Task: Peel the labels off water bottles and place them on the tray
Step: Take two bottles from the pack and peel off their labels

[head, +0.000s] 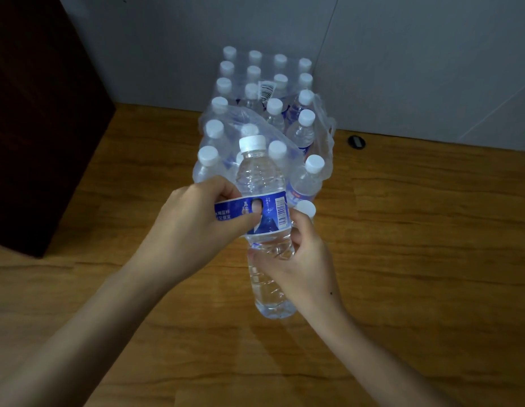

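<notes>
I hold a clear water bottle (pixel 262 183) with a white cap in mid-air above the wooden floor. My right hand (pixel 302 259) grips its lower body. My left hand (pixel 196 218) pinches the blue label (pixel 267 214), thumb pressed on its front. The label's left end has come away from the bottle and sticks out across my left fingers. The right part with the barcode still wraps the bottle. No tray is in view.
A shrink-wrapped pack of several white-capped bottles (pixel 255 92) stands behind, its plastic film torn open at the near end. A dark cabinet (pixel 41 118) stands at the left. A small black round object (pixel 356 141) lies by the grey wall.
</notes>
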